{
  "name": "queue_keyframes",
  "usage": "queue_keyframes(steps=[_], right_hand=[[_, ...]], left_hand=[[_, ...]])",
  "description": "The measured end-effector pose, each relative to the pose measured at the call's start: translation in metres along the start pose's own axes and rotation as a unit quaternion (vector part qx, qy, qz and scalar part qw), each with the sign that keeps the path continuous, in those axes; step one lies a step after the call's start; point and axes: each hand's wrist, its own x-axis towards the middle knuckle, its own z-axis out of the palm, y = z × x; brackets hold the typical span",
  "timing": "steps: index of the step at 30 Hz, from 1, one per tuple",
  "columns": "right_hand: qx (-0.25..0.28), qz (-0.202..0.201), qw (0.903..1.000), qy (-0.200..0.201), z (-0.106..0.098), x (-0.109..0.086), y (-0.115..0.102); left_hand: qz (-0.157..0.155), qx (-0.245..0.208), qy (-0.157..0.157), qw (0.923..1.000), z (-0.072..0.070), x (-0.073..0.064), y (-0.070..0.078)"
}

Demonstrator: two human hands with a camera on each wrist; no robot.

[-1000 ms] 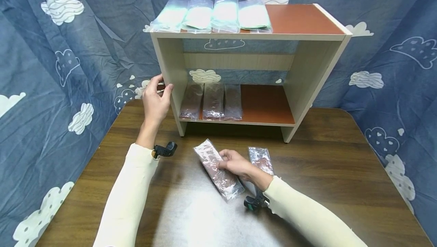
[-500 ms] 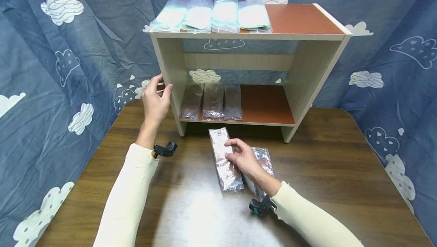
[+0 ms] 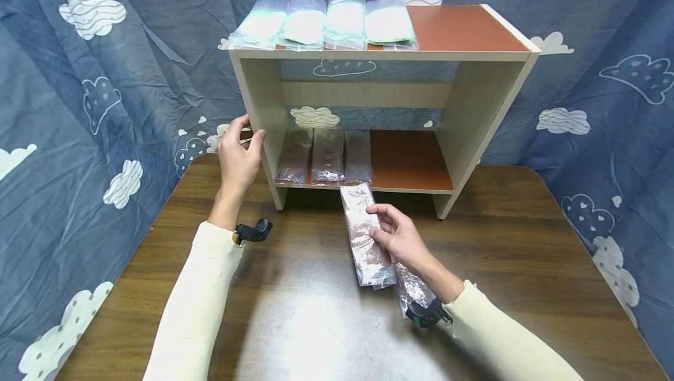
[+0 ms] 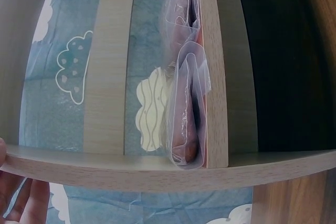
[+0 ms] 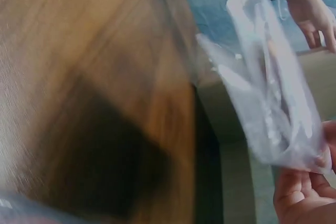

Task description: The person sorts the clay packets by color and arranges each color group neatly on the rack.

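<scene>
My right hand pinches a long clear plastic packet with brownish contents by its right edge. The packet is held above the table just in front of the lower shelf, its far end close to the shelf's front edge. In the right wrist view the packet looks folded and blurred. My left hand grips the left side panel of a small wooden shelf unit, and its fingers show at the lower left of the left wrist view. Another packet lies on the table, partly under my right forearm.
Three brownish packets lie side by side on the left of the lower shelf. Several pale packets line the left of the top board. The wooden table extends around the unit. A blue cloud-print curtain hangs behind.
My right hand has moved right and up toward the shelf with the packet, whose far end has swung from pointing left to nearer the shelf. The left hand has stayed on the panel.
</scene>
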Motion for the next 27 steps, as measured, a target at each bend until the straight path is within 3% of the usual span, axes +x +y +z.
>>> queue_keyframes(steps=[6,15,27], right_hand=[[-0.038,-0.027,0.9986,0.025,-0.013,0.003,-0.005],[-0.053,-0.041,0.9974,0.026,-0.025,0.007,-0.012],[-0.122,-0.055,0.9902,0.038,-0.049,0.022,-0.034]], left_hand=[[0.000,0.002,-0.001,1.0000,-0.001,-0.001,0.000],[-0.002,0.003,0.003,1.0000,-0.001,0.000,0.001],[0.005,0.002,-0.001,1.0000,-0.001,0.000,0.002]])
